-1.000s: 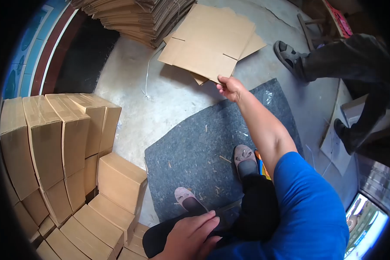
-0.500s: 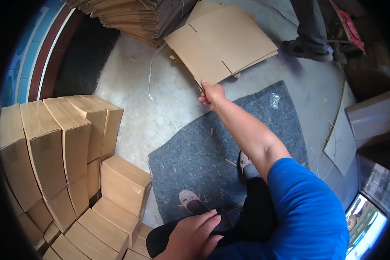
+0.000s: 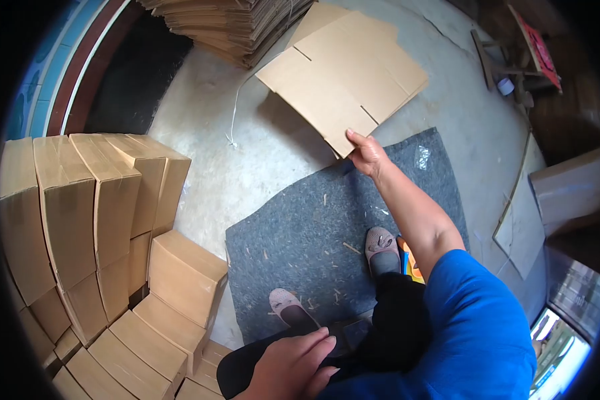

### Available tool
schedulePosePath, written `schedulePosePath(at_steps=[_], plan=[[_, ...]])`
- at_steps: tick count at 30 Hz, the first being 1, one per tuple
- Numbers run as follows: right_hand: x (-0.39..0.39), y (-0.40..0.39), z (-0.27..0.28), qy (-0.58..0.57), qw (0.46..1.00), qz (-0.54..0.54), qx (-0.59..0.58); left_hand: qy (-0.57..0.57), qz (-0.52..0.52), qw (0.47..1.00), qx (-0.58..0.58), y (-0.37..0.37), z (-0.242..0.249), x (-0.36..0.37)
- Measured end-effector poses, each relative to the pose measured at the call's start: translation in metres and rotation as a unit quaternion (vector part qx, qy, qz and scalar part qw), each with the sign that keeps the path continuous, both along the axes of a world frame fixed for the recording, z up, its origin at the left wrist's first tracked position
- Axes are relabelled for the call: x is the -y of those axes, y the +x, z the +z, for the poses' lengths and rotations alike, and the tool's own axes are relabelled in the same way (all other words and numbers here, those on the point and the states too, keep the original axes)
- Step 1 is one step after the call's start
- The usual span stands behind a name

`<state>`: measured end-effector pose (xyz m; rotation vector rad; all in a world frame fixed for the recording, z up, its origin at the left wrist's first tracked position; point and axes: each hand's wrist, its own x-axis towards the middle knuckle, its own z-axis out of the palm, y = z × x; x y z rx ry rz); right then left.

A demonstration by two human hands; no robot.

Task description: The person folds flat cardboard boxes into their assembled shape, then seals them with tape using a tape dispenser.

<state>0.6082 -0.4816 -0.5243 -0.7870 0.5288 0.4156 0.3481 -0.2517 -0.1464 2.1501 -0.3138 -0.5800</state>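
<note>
My right hand (image 3: 368, 155) grips the near corner of a flat, slotted cardboard sheet (image 3: 333, 80), thumb on top and fingers underneath. The sheet is tilted above the concrete floor, and more flat cardboard (image 3: 407, 73) shows behind it. Over my lap at the bottom rests my left hand (image 3: 292, 363), its fingers extended and holding nothing, near my dark trousers.
Stacked closed boxes (image 3: 70, 220) fill the left side. A pile of folded cardboard (image 3: 237, 27) stands at the top. My feet rest on a grey mat (image 3: 293, 233). A wooden stool (image 3: 513, 67) and large box (image 3: 570, 187) are at right.
My right hand has moved right and slightly down, pulling the cardboard sheet toward me. The other person's leg and shoe at the upper right have gone from view. My left hand has barely moved.
</note>
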Motion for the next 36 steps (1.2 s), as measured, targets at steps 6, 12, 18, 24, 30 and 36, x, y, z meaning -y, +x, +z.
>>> schedulePosePath(at_steps=[6,12,18,24,30,36], plan=[[0.066,-0.149,0.05,0.002,0.971,0.228,-0.078,0.007,-0.034,0.999,-0.023,-0.017,0.014,0.007],[0.091,-0.237,0.049,0.013,0.896,0.435,-0.084,0.02,-0.026,0.999,0.012,-0.046,0.023,0.019],[0.093,-0.26,0.05,-0.051,0.849,0.518,-0.089,0.112,-0.05,0.992,0.013,-0.074,0.023,0.024],[0.076,-0.262,0.058,-0.202,0.802,0.56,-0.05,0.137,-0.031,0.989,0.053,-0.096,0.008,0.03],[0.073,-0.243,0.052,-0.439,0.665,0.603,0.028,0.25,-0.034,0.966,-0.057,-0.103,-0.02,0.019],[0.081,-0.24,0.062,-0.442,0.623,0.641,0.075,0.209,0.188,0.94,-0.192,-0.074,-0.179,0.009]])
